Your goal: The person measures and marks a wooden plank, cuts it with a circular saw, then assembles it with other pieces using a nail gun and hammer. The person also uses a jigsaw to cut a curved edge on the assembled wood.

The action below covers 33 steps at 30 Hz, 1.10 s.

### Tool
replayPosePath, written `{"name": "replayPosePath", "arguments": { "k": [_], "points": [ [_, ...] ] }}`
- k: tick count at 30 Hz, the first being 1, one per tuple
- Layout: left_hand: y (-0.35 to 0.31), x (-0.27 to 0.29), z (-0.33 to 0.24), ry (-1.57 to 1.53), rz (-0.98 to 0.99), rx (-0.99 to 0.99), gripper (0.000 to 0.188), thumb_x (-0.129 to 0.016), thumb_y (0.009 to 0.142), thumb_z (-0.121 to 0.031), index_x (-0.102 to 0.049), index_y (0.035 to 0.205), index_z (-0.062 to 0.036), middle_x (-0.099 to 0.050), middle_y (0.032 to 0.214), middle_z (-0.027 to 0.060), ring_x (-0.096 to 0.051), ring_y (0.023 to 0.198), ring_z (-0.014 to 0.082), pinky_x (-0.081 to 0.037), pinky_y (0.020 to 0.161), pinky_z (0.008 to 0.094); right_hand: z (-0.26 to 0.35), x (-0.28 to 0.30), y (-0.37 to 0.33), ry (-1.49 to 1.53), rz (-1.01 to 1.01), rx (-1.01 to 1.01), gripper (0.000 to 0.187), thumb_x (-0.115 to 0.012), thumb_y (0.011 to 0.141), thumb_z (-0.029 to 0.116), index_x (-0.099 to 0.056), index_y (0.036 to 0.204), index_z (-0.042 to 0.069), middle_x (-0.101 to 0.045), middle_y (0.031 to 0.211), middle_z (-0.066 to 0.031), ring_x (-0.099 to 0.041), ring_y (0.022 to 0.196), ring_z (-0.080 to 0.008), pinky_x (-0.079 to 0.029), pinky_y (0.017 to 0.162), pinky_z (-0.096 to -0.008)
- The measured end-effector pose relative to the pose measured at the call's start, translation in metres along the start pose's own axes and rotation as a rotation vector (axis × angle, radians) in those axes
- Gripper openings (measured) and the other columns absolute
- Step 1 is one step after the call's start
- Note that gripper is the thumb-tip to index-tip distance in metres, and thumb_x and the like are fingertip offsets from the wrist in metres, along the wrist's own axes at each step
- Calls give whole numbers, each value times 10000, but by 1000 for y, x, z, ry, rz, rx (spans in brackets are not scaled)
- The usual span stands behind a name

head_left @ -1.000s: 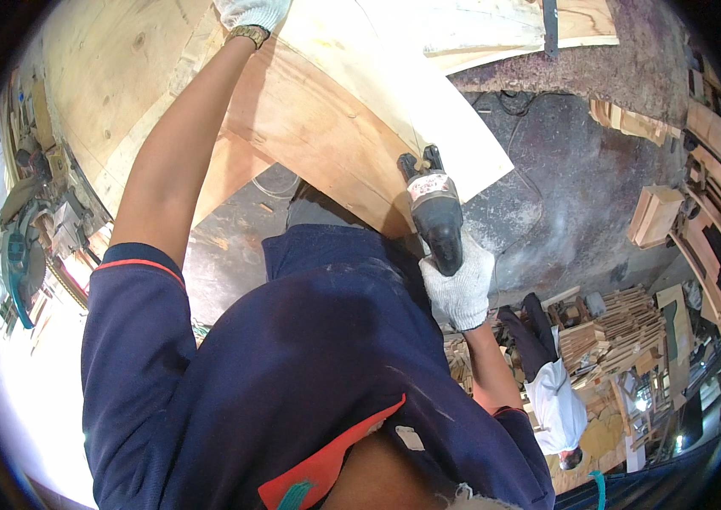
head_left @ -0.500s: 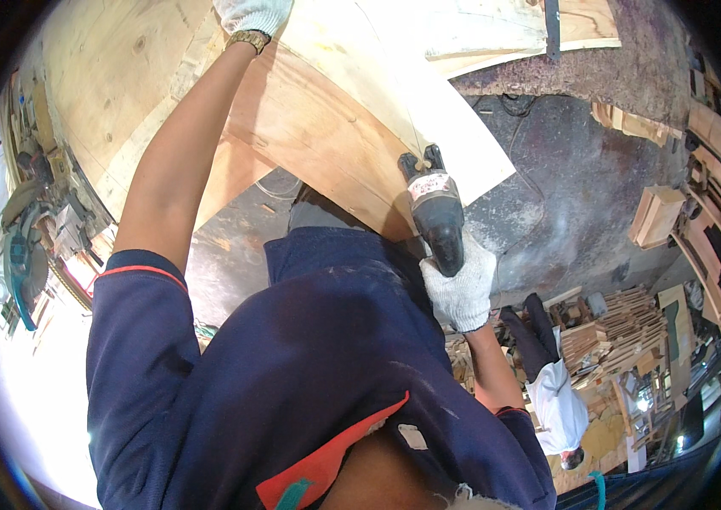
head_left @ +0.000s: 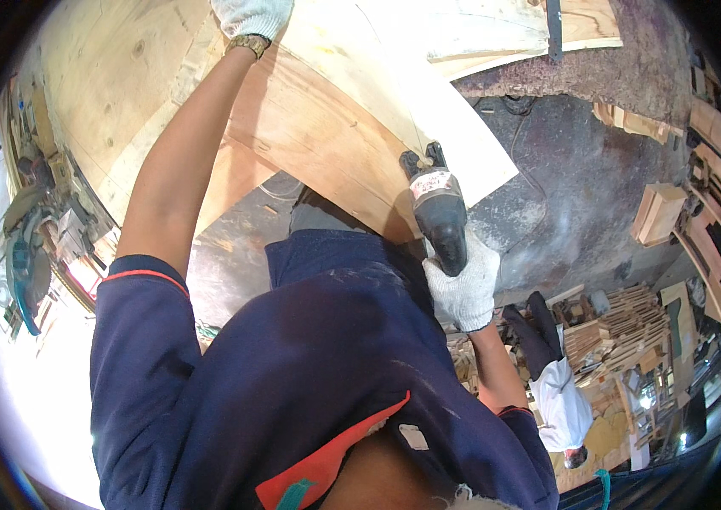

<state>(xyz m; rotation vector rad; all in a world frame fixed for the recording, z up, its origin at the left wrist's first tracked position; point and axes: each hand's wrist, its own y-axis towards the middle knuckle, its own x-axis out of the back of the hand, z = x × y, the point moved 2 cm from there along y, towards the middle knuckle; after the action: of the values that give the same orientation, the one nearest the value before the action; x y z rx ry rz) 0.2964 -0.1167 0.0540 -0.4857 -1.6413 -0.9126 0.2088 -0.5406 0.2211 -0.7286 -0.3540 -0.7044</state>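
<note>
A black jigsaw (head_left: pixel 441 225) with a pale label band stands at the near right end of a plywood sheet (head_left: pixel 326 115). My right hand (head_left: pixel 469 289), in a white knit glove, is closed around its rear body. The tool's forked front meets a thin dark line running over the wood. At the top edge, my gloved left hand (head_left: pixel 252 15) rests on or just above the plywood, arm stretched out; its fingers lie mostly beyond the picture. The blade is hidden.
More plywood (head_left: pixel 114 93) extends left, beneath the sheet. A dark metal strip (head_left: pixel 554 30) lies on boards at the upper right. Stacked wood blocks (head_left: pixel 658 214) and offcuts line the right side. A person in white (head_left: pixel 560 404) is at the lower right. A green-blue saw (head_left: pixel 25 263) stands left.
Hardly anything differs: the whole picture has shifted slightly. My right hand keeps its hold on the jigsaw, and my left arm stays in place.
</note>
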Motion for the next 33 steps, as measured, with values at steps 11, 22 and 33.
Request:
{"name": "replayPosePath", "arguments": {
  "k": [11, 22, 33],
  "points": [
    [2, -11, 4, 151, 50, -155, 667, -510, 1004, -536, -579, 1321, 47, -598, 1351, 274, -536, 1277, 412, -405, 1100, 496, 1, -2, 3, 59, -36, -63, 220, -741, 785, 179, -687, 938, 29, -682, 785, -222, -697, 757, -440, -568, 654, -448],
    [1, -3, 0, -12, 43, 24, 674, -534, 998, -541, -567, 1321, 50, -609, 1317, 279, -555, 1255, 408, -423, 1087, 495, -4, -5, 4, 19, -23, -90, 249, -739, 726, 107, -677, 952, 23, -684, 755, -167, -710, 684, -322, -555, 673, -386],
    [0, -1, 1, -10, 16, 1, 608, -547, 988, -536, -582, 1240, 17, -630, 1226, 256, -586, 1163, 401, -454, 1014, 504, 3, -1, 13, 6, -27, -44, 245, -738, 735, 105, -684, 957, 16, -682, 755, -176, -706, 677, -348, -552, 668, -392]
  ]
}}
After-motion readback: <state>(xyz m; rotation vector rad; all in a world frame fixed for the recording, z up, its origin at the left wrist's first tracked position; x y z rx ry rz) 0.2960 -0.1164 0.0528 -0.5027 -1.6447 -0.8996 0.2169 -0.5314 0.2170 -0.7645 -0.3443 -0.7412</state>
